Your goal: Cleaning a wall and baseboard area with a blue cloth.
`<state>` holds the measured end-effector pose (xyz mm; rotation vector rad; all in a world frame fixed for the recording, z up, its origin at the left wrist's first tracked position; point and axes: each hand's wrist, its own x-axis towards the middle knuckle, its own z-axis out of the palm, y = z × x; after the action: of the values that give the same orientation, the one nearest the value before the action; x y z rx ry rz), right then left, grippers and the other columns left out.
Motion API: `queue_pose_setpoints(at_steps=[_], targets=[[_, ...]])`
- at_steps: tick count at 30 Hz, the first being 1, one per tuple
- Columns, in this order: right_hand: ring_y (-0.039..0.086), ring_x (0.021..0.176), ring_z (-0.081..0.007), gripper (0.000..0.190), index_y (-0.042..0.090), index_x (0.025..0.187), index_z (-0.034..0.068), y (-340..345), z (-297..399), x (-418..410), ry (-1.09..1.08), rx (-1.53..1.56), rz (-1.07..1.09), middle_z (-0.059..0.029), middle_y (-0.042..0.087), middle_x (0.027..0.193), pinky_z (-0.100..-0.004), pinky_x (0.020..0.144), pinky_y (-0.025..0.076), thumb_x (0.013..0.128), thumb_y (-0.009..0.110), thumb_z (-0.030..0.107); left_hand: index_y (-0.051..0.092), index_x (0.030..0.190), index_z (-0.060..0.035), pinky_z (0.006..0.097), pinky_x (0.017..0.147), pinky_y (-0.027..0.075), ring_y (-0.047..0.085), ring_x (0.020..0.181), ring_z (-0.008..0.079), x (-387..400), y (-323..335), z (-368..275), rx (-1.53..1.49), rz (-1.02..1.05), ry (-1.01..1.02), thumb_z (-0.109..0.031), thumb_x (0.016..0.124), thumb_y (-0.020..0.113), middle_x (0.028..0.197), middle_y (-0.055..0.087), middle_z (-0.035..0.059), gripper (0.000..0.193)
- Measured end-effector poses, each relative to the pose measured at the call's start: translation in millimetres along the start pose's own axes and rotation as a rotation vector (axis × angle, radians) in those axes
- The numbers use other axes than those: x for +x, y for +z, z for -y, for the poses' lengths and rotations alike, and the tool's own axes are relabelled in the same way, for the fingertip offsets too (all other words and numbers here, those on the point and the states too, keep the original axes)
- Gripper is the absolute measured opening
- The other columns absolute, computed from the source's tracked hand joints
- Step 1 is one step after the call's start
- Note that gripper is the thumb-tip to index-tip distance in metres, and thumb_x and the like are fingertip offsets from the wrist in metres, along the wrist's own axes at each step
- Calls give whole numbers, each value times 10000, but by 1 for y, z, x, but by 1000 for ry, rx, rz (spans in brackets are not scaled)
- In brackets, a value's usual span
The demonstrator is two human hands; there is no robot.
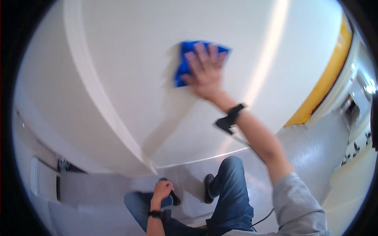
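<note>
Against a broad off-white wall point(133, 59), my right hand point(205, 69) lies flat with its fingers spread over a blue cloth point(184, 65). The cloth sticks out above the fingertips and to the left of the palm. A black strap with a small device point(231, 118) sits on my right wrist. Low in the view, my left hand point(163, 189) hangs over my left leg, its fingers curled, with nothing visible in them. Another black band point(156, 214) circles that wrist. The right hand is slightly blurred.
A white vertical corner strip point(97, 88) runs down the wall's left side. A yellow panel point(324, 85) borders it at the right. Grey flooring point(189, 183) lies under my shoes. A white surface with dark leaf shapes stands at the far right. A black cable trails beside my hip.
</note>
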<state>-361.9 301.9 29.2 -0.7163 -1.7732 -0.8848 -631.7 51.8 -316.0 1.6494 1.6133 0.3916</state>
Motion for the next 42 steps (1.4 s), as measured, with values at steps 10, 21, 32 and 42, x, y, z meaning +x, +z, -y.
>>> queue_pose_setpoints(at_steps=[10,21,32,42], targets=[[96,1542,-264,608,442,1496,211,10,90,-16,-636,46,452,-2,248,1641,-506,1252,51,940,563,423,688,1128,7,408,820,552,722,831,312,-37,-126,-107,156,-390,157,-112,836,673,914,738,179,315],[238,1478,-390,634,476,1466,161,-148,-195,23,213,-327,-118,-101,317,1603,-590,1188,138,909,606,436,581,1273,25,454,1110,375,450,1345,394,34,-179,-247,423,-840,429,-62,843,675,1440,491,227,449],[169,1514,-349,647,287,1547,19,-67,-204,-161,1628,-256,-459,-114,171,1659,-520,1203,154,1066,293,453,462,1428,-40,427,870,518,623,1131,269,18,-42,-73,-474,-373,-126,-36,864,662,1280,602,150,598],[282,1399,-527,506,377,1426,-36,86,39,-290,2312,-42,-277,-384,357,1454,-537,1196,212,980,376,204,443,1442,-16,404,873,527,628,1058,301,-81,-16,-62,-777,-471,-398,-61,911,629,1254,614,141,565]])
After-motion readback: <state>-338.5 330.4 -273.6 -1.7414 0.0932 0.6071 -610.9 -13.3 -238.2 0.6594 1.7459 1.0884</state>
